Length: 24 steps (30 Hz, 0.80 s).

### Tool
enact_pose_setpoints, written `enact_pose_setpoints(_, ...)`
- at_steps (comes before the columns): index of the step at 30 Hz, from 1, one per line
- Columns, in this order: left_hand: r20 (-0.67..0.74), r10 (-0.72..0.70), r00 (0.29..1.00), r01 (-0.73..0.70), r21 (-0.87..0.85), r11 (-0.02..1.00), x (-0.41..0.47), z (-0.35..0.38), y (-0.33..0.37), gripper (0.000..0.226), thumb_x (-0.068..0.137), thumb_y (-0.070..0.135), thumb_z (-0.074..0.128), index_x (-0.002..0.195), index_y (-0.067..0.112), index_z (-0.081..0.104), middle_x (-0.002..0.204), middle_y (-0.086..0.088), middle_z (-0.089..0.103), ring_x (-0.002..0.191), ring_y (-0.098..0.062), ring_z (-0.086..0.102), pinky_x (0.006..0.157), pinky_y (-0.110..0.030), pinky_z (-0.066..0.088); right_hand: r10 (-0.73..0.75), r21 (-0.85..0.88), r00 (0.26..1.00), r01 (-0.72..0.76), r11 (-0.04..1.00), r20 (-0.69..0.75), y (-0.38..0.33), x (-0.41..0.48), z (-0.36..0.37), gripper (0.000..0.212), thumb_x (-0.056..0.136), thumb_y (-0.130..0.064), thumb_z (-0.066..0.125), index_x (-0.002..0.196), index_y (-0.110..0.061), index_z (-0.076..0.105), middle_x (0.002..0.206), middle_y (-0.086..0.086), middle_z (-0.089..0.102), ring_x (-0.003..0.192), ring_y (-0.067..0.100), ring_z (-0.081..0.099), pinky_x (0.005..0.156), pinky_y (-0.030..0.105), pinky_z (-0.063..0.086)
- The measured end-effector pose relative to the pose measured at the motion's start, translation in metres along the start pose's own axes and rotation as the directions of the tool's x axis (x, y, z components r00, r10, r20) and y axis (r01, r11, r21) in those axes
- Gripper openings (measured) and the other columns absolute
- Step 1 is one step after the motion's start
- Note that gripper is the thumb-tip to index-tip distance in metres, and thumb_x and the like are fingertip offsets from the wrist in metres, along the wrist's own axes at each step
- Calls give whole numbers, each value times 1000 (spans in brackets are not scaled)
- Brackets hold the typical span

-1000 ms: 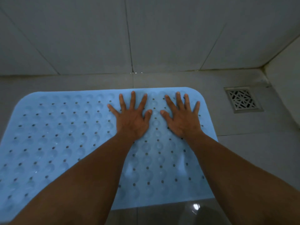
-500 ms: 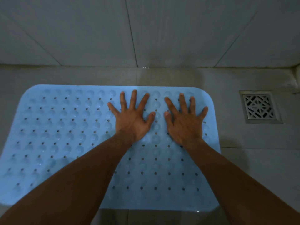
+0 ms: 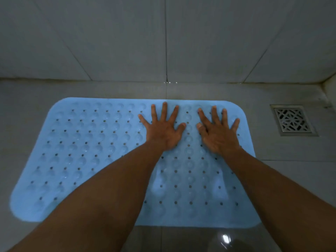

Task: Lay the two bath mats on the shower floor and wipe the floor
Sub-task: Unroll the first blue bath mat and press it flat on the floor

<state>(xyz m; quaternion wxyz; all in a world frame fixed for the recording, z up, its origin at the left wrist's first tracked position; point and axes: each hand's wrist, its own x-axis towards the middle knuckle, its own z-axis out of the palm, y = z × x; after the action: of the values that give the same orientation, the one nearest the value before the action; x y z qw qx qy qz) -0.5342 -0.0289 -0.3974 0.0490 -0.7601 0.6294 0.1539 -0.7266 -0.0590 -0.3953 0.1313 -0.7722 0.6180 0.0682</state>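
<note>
Blue bath mat (image 3: 87, 151) lies flat on the shower floor (image 3: 300, 157); left hand (image 3: 163, 130) and right hand (image 3: 218, 137) press its far-right part, fingers splayed flat, gripping nothing. Looks like seating mat one; next: press the left half, second mat not in view.

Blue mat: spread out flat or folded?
Spread flat: the blue mat lies on the floor, no folds, left hand and right hand pressing it.

Two bare forearms in frame: left forearm (image 3: 109, 188) enters from 7 o'clock, right forearm (image 3: 272, 188) from 4 o'clock, both uncovered up to the frame edge. Left hand (image 3: 163, 131) and right hand (image 3: 218, 137) bare; nails short, knuckle creases visible.
</note>
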Motion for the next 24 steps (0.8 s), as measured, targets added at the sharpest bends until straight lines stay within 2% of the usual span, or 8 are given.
enact_pose_setpoints(4, 59, 36, 998, -28, -123, 992, -4, -18, -7, 69, 95, 69, 14, 155, 44, -11, 165, 6, -19, 150, -28, -21, 112, -69, -12, 106, -7, 987, -106, 994, 121, -9, -3, -12, 60, 98, -65, 9, 152, -50, -13, 166, -2, -18, 152, 28, -16, 113, 71, -5)
enact_pose_setpoints(7, 42, 97, 994, -88, -189, 978, -31, -23, -31, 68, 98, 66, 19, 155, 42, -10, 165, 2, -18, 151, -27, -17, 115, -66, -10, 194, 31, 971, -200, 979, 143, -32, -28, -12, 66, 96, -70, 9, 152, -46, -16, 165, -1, -21, 151, 29, -19, 111, 73, -8)
enact_pose_setpoints(12, -59, 120, 991, -126, -124, 984, -86, -9, -114, 69, 98, 65, 23, 156, 42, -7, 166, -2, -16, 152, -26, -16, 115, -65, -9, 111, 128, 994, -110, 986, -1, -111, -73, 7, 70, 96, -69, 16, 154, -44, -13, 166, 5, -16, 152, 29, -16, 111, 72, -10)
enact_pose_setpoints(19, -228, 3, 974, -54, -218, 974, -148, 2, -247, 74, 92, 65, 16, 158, 32, 12, 166, -10, 9, 154, -24, 0, 119, -60, -2, -79, 125, 997, 80, 989, -10, -254, -119, 45, 69, 95, -72, 12, 155, -45, -8, 165, 2, -18, 151, 29, -21, 108, 73, -14)
enact_pose_setpoints(22, -214, -55, 975, 26, -133, 991, -163, 7, -295, 71, 94, 67, 16, 158, 37, 7, 167, -8, 0, 153, -25, -9, 117, -63, -8, -146, 97, 989, 145, 985, -1, -300, -133, 66, 65, 96, -70, 12, 155, -47, -3, 166, -1, -14, 151, 28, -19, 108, 74, -14)
enact_pose_setpoints(24, -186, -93, 978, 73, -113, 991, -169, 14, -314, 69, 95, 70, 16, 156, 43, 1, 167, -4, -7, 152, -25, -14, 116, -67, -6, -139, 55, 989, 141, 988, -43, -312, -137, 77, 64, 96, -70, 13, 155, -48, 5, 168, -1, -5, 153, 28, -11, 108, 74, -10)
